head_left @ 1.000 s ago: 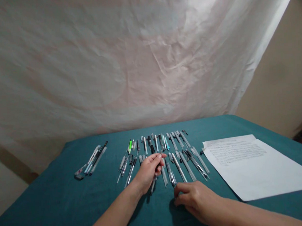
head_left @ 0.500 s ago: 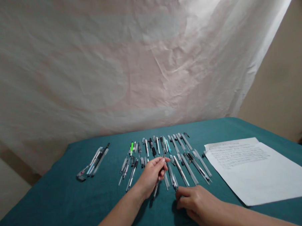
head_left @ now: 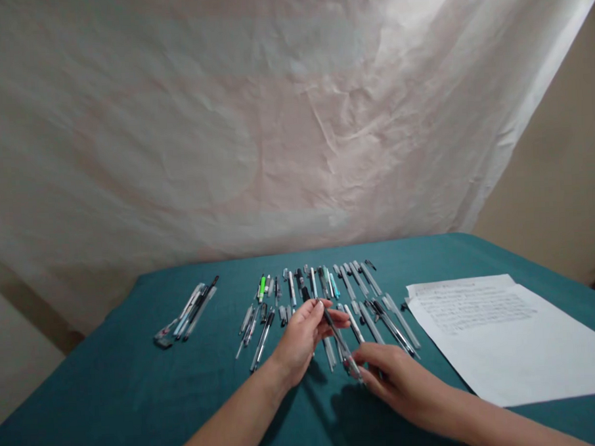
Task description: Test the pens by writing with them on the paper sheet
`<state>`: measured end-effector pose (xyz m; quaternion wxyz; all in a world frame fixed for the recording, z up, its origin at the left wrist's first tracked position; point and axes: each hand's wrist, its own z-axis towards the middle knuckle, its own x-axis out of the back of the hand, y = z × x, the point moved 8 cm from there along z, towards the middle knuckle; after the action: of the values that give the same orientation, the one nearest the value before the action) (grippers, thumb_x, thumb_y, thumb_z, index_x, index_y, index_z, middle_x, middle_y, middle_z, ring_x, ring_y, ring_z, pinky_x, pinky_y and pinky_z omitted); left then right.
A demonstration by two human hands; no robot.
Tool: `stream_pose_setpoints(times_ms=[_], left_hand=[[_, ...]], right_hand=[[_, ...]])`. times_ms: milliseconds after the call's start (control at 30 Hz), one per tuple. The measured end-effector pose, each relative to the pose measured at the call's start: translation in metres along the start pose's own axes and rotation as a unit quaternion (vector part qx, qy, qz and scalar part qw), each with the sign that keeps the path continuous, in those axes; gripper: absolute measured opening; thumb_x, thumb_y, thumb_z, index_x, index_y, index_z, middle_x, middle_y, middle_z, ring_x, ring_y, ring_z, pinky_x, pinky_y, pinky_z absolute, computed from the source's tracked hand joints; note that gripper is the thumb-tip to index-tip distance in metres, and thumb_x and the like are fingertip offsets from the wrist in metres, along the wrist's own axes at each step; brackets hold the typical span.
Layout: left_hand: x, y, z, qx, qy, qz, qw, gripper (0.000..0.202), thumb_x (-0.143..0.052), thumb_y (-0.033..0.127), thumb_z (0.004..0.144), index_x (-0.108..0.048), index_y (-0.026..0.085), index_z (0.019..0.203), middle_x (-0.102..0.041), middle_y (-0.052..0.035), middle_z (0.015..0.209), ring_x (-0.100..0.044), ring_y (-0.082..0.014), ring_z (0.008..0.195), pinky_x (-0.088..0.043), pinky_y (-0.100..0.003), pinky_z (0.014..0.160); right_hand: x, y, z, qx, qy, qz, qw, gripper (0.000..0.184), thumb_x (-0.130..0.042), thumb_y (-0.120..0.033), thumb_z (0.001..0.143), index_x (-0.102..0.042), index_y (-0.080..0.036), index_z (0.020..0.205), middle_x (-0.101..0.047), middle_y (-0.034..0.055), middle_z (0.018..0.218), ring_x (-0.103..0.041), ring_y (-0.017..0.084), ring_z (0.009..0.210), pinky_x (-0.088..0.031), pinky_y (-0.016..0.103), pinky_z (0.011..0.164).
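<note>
My left hand (head_left: 302,338) is raised a little above the table and pinches the upper end of a clear pen (head_left: 338,338) between thumb and fingers. My right hand (head_left: 396,380) reaches in from the right and grips the same pen's lower end with its fingertips. The pen slants between the two hands, over the near row of pens (head_left: 381,321). A second row of pens (head_left: 320,282), one with a green barrel (head_left: 261,288), lies farther back on the teal tablecloth (head_left: 137,394).
A small separate bunch of pens (head_left: 187,311) lies at the left of the table. White sheets of paper with handwriting (head_left: 499,332) lie at the right. A creased white cloth (head_left: 253,120) hangs behind the table.
My left hand lifted a pen out of the near row and swung it over to the right. My right hand rose from resting on the cloth and took hold of the pen's lower end.
</note>
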<state>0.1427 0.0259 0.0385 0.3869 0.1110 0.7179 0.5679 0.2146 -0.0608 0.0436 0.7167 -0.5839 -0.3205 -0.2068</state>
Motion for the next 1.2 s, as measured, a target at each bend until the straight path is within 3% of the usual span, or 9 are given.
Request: stream_pose_setpoints(times_ms=[67, 167, 233, 433, 633, 800, 967, 1100, 1200], left_hand=[[-0.002, 0.003, -0.001, -0.013, -0.002, -0.009, 1.000, 0.027, -0.045, 0.040, 0.081, -0.049, 0.015, 0.092, -0.064, -0.0107, 0.092, -0.059, -0.0200, 0.087, -0.039, -0.035, 0.082], [-0.002, 0.005, -0.001, -0.028, 0.008, -0.020, 0.999, 0.025, -0.046, 0.038, 0.081, -0.050, 0.016, 0.092, -0.063, -0.0100, 0.093, -0.058, -0.0202, 0.090, -0.039, -0.036, 0.083], [-0.002, 0.006, -0.001, -0.032, 0.016, -0.026, 0.999, 0.024, -0.049, 0.036, 0.080, -0.052, 0.016, 0.093, -0.063, -0.0092, 0.093, -0.058, -0.0195, 0.090, -0.038, -0.035, 0.084], [0.000, 0.004, 0.000, -0.032, 0.039, -0.036, 0.998, 0.033, -0.053, 0.037, 0.077, -0.058, 0.015, 0.101, -0.063, -0.0101, 0.095, -0.057, -0.0172, 0.085, -0.039, -0.033, 0.083], [0.008, 0.005, 0.002, -0.049, 0.067, -0.027, 0.996, 0.026, -0.058, 0.032, 0.074, -0.064, 0.012, 0.091, -0.064, -0.0088, 0.090, -0.057, -0.0161, 0.086, -0.039, -0.030, 0.085], [0.010, 0.006, 0.001, -0.062, 0.076, -0.028, 0.995, 0.020, -0.061, 0.027, 0.072, -0.065, 0.011, 0.085, -0.065, -0.0074, 0.084, -0.058, -0.0151, 0.082, -0.040, -0.029, 0.084], [0.012, -0.001, 0.001, -0.043, 0.079, -0.068, 0.994, 0.019, -0.061, 0.025, 0.073, -0.064, 0.012, 0.086, -0.066, -0.0068, 0.082, -0.059, -0.0135, 0.079, -0.042, -0.028, 0.083], [0.011, -0.004, 0.001, -0.042, 0.075, -0.084, 0.993, 0.019, -0.059, 0.025, 0.074, -0.063, 0.012, 0.088, -0.066, -0.0070, 0.084, -0.059, -0.0130, 0.080, -0.042, -0.027, 0.083], [0.012, -0.007, 0.000, -0.036, 0.080, -0.089, 0.992, 0.020, -0.061, 0.024, 0.073, -0.063, 0.011, 0.088, -0.066, -0.0074, 0.083, -0.059, -0.0134, 0.080, -0.042, -0.028, 0.083]], right_hand=[[0.000, 0.004, 0.001, -0.041, -0.005, 0.095, 0.995, 0.029, -0.033, -0.034, 0.087, -0.056, -0.017, 0.082, -0.056, 0.0021, 0.069, -0.048, 0.010, 0.055, -0.038, 0.020, 0.052], [-0.008, 0.009, 0.002, -0.087, -0.029, 0.255, 0.963, 0.038, -0.026, -0.043, 0.088, -0.052, -0.015, 0.087, -0.059, 0.0031, 0.074, -0.043, 0.006, 0.045, -0.033, 0.017, 0.041], [-0.013, 0.013, 0.002, -0.103, -0.037, 0.307, 0.945, 0.041, -0.027, -0.047, 0.087, -0.051, -0.015, 0.088, -0.059, 0.0026, 0.070, -0.038, 0.004, 0.040, -0.027, 0.015, 0.037], [-0.020, 0.025, 0.003, -0.109, -0.042, 0.338, 0.934, 0.045, -0.032, -0.054, 0.083, -0.053, -0.014, 0.086, -0.055, -0.0010, 0.059, -0.034, 0.003, 0.036, -0.023, 0.014, 0.035], [-0.019, 0.025, 0.002, -0.104, -0.038, 0.326, 0.939, 0.045, -0.033, -0.053, 0.083, -0.056, -0.014, 0.084, -0.057, -0.0004, 0.059, -0.035, 0.005, 0.039, -0.026, 0.015, 0.039], [-0.015, 0.028, 0.001, -0.108, -0.014, 0.324, 0.940, 0.036, -0.047, -0.048, 0.078, -0.055, -0.013, 0.076, -0.058, 0.0004, 0.060, -0.039, 0.005, 0.044, -0.029, 0.015, 0.042], [-0.019, 0.036, 0.001, -0.138, 0.000, 0.375, 0.917, 0.034, -0.060, -0.047, 0.068, -0.046, -0.016, 0.073, -0.053, -0.0043, 0.057, -0.035, 0.002, 0.038, -0.025, 0.013, 0.035], [-0.023, 0.031, -0.001, -0.160, -0.023, 0.428, 0.889, 0.038, -0.038, -0.053, 0.080, -0.046, -0.017, 0.084, -0.055, -0.0020, 0.061, -0.038, 0.003, 0.036, -0.026, 0.013, 0.033], [-0.018, 0.030, -0.001, -0.149, -0.013, 0.415, 0.897, 0.041, -0.033, -0.053, 0.083, -0.050, -0.015, 0.083, -0.053, -0.0019, 0.057, -0.039, 0.004, 0.038, -0.027, 0.013, 0.034]])
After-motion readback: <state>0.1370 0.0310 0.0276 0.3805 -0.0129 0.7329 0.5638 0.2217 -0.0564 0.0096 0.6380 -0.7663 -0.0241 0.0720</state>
